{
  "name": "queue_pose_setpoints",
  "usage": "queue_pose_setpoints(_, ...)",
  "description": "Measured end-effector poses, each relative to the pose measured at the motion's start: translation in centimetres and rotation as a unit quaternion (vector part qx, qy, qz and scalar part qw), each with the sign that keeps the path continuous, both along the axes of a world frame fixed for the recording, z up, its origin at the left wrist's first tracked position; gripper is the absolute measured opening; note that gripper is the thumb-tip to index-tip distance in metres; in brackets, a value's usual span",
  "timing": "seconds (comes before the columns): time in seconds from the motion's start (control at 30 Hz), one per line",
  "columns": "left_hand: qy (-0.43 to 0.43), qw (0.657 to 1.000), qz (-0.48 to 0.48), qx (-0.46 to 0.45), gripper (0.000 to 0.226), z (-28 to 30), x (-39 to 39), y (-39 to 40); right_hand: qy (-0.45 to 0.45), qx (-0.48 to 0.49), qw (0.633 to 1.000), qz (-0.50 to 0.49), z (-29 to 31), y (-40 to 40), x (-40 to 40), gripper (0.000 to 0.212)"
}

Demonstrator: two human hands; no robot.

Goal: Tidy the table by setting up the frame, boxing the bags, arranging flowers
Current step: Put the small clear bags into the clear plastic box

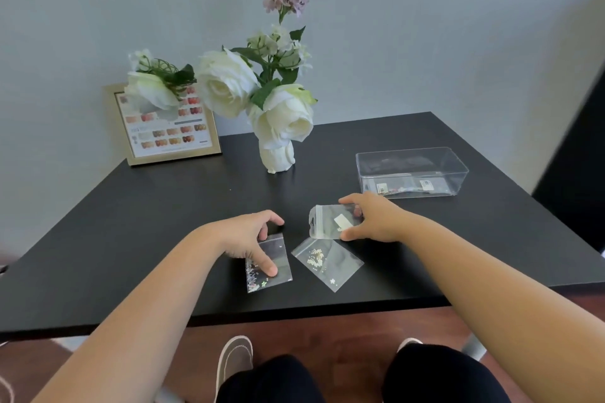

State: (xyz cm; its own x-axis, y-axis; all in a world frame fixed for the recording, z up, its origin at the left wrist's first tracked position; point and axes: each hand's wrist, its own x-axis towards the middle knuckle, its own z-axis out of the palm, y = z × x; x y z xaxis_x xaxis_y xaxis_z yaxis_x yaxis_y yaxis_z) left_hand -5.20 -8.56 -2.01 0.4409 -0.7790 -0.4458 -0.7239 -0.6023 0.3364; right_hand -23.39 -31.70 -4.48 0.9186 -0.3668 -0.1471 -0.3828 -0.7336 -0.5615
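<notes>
Step in hand: boxing the bags. Frame point(165, 123) stands upright at the far left, leaning at the wall. Flowers point(262, 88) sit in a white vase point(277, 156) at far centre. Both look done, by my reading.

Box point(412, 172): clear, open-topped, far right on the black surface point(131, 222). A few flat packets already lie on its floor.

Right hand point(376, 217): fingers closed in a pinch on the right edge of a clear bag point(330, 221), thumb on the near side, the others on the far side. Bag is held roughly level, its hang-hole end pointing left. Whether it is clear of the surface or just grazing it, I cannot tell.

Left hand point(252, 235): fingers curled, not gripping. Thumb tip presses down on a glitter bag point(268, 267), which lies flat. Other fingers hover near its far edge.

Third bag point(327, 263), with pale beads, lies flat between the two hands, untouched, its far corner near the right thumb.

Notes on doing the step well:
- Carry the held bag far and right, over the box's near wall, then drop it flat onto the packets.
- Keep the pinch firm; slick film slips easily.
- For the glitter bag, slide it toward the near edge or lift a corner with a fingertip; a flat bag on a smooth top is hard to pick up directly.
- Avoid sweeping the bead bag with the right forearm on the way.
</notes>
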Motion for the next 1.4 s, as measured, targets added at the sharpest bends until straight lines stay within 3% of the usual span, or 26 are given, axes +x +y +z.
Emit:
queue_pose_setpoints(0.2,0.010,0.999,0.004,-0.045,0.042,0.0,0.1,-0.5,-0.113,0.069,0.991,-0.028,0.0,-0.5,-1.1,0.034)
queue_pose_setpoints(0.47,0.049,0.994,0.028,-0.093,0.033,1.7,0.7,-0.9,-0.197,0.050,0.977,-0.071,1.3,-2.1,-3.2,0.021)
queue_pose_setpoints(0.6,0.088,0.976,0.048,-0.193,0.042,4.3,0.3,-2.4,-0.262,0.037,0.959,-0.105,3.1,-3.2,-4.0,0.019)
queue_pose_setpoints(0.77,0.087,0.941,0.006,-0.327,0.037,5.1,-3.4,-7.0,-0.335,-0.013,0.921,-0.199,5.4,-7.6,-5.1,0.016)
queue_pose_setpoints(0.9,0.064,0.897,0.020,-0.436,0.034,4.3,-5.9,-11.8,-0.261,-0.031,0.934,-0.244,4.3,-11.3,-5.7,0.023)
queue_pose_setpoints(1.03,0.074,0.869,0.067,-0.485,0.027,3.5,-6.5,-16.0,-0.188,-0.053,0.944,-0.268,2.6,-12.8,-6.1,0.036)
queue_pose_setpoints(1.2,0.051,0.868,0.082,-0.488,0.029,2.8,-6.9,-19.3,-0.141,-0.092,0.951,-0.260,2.0,-13.2,-5.4,0.049)
queue_pose_setpoints(1.4,0.030,0.900,0.056,-0.431,0.030,1.4,-7.5,-21.9,-0.075,-0.201,0.944,-0.251,1.1,-14.0,-5.1,0.038)
